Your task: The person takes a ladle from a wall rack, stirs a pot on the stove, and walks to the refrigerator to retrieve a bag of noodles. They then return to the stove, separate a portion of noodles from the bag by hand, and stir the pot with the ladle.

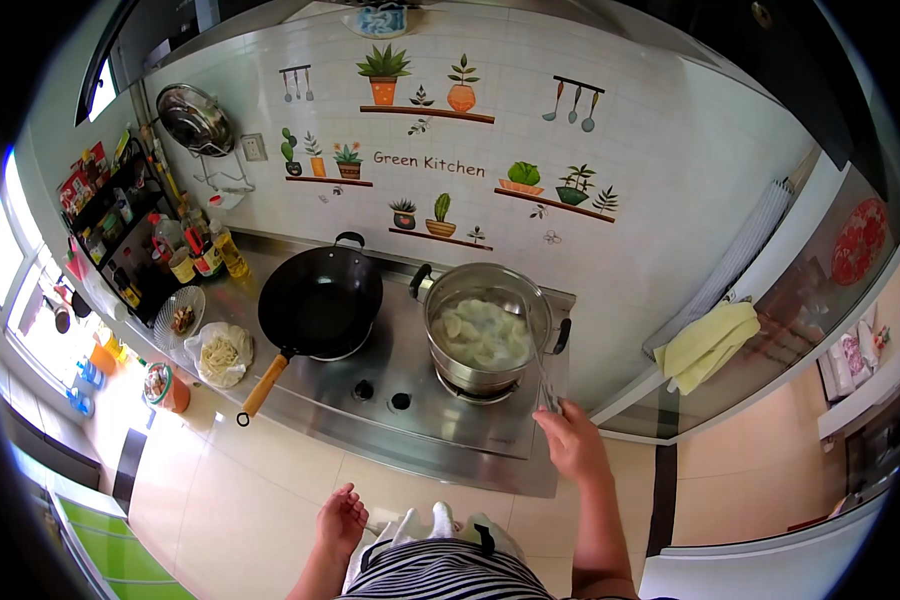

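My right hand point(574, 440) is closed around the handle of a metal ladle point(542, 375). The ladle's head dips into a steel pot point(436, 345) on the right burner, and its exact shape is partly lost in the steam and liquid. Pale dumplings point(485, 333) crowd the cloudy water inside. My left hand point(342, 517) hangs low in front of my body, away from the stove, its fingers loosely curled and holding nothing. Left of the pot, a black wok point(320, 300) with a wooden handle sits on the other burner; only dark metal shows inside it.
A bag of noodle-like food point(222, 355) and a glass dish point(178, 318) lie left of the wok. Oil and sauce bottles point(228, 250) stand behind them by a black rack point(120, 225). Two knobs point(400, 401) face me. A yellow cloth point(705, 345) hangs at the right.
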Tool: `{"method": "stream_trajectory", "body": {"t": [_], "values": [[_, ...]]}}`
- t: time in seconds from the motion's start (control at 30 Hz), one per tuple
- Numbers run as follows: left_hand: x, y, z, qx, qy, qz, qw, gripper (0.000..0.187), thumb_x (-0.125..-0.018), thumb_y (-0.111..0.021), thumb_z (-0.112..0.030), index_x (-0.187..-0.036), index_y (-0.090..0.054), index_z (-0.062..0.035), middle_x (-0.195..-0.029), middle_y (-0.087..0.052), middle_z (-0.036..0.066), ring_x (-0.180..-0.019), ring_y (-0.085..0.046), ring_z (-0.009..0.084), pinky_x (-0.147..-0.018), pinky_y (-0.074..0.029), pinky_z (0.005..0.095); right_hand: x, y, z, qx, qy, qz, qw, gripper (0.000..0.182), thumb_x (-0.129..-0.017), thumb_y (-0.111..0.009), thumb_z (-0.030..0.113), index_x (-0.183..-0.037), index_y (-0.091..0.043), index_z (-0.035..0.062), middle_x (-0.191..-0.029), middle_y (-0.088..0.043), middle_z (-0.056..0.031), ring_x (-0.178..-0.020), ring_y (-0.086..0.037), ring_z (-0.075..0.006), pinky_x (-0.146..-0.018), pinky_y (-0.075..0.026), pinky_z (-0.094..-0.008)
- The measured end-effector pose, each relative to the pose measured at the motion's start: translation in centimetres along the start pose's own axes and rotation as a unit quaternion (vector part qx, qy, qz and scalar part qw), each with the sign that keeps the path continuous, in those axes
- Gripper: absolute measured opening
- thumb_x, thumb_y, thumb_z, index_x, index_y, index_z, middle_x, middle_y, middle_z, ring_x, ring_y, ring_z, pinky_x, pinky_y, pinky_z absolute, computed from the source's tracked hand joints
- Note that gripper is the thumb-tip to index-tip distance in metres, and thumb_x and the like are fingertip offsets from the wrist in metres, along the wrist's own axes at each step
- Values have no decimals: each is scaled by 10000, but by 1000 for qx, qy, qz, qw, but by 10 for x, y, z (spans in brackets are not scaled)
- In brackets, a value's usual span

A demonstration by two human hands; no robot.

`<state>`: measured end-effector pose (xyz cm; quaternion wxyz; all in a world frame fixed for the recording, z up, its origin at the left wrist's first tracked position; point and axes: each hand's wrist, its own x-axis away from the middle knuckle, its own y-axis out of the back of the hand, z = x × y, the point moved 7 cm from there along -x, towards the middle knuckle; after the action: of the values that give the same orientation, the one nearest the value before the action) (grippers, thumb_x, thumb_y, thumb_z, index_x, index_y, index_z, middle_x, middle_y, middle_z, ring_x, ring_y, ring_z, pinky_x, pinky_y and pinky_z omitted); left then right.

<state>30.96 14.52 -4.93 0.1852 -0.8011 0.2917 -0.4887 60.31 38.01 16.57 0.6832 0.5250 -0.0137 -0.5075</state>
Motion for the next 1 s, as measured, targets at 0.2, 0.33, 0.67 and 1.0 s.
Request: {"method": "stream_trajectory", "body": {"t": [0.2, 0.33, 0.67, 1.0], "values": [[0, -3, 2, -8, 5, 0, 1000, 173, -890, -491, -125, -1021, -598, -87, -781, -578, 12, -688, -560, 133, -650, -491, 275, 8, 1, 1, -5, -2, -24, 1000, 237, -786, -654, 18, -1002, -658, 114, -998, -610, -109, -818, -626, -293, -661, -518, -375], [2, -7, 2, -9, 6, 3, 1000, 170, -890, -492, -122, -1019, -597, -86, -780, -574, 13, -686, -555, 134, -645, -489, 276, 9, 0, -1, -14, -11, -18, 1000, 246, -792, -650, 14, -1019, -658, 108, -1006, -611, -118, -817, -628, -294, -662, -518, -372], [3, -11, -1, -17, 0, 0, 1000, 164, -893, -492, -124, -1013, -594, -82, -773, -567, 12, -685, -553, 133, -639, -489, 276, 10, 7, 3, -54, -24, -57, 997, 237, -815, -632, 3, -1035, -647, 91, -984, -620, -140, -786, -641, -290, -636, -519, -358], [3, -7, 0, -8, -1, -3, 1000, 168, -896, -484, -125, -1012, -596, -81, -769, -570, 14, -676, -554, 136, -639, -491, 275, 11, 6, 2, -59, -39, -68, 995, 202, -822, -657, 40, -1020, -664, 81, -924, -638, -177, -775, -631, -319, -699, -512, -366]]}}
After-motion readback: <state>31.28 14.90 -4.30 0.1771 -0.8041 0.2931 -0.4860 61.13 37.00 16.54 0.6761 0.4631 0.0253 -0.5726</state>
